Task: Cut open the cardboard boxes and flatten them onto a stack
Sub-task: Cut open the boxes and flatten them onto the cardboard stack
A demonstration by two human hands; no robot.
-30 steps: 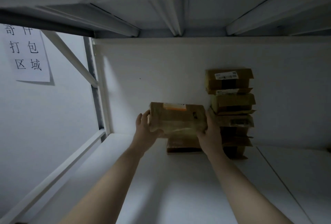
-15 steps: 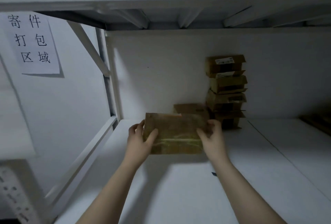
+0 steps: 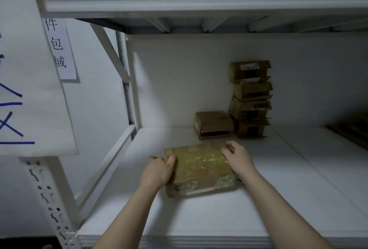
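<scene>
While resting on shelf [image 3: 278,189], box [image 3: 199,166]: lower centre of frame, taped face up.
left hand [image 3: 157,171]: grips left edge.
right hand [image 3: 238,159]: curls over far-right corner.
step: should pin it, slit tape seam shallow.

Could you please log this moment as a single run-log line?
taped box on shelf | left hand grips its left end | right hand grips its right end | box looks sealed

Dim, cool light from the left glints on the taped cardboard box [image 3: 201,166]; the far right lies dark.
</scene>
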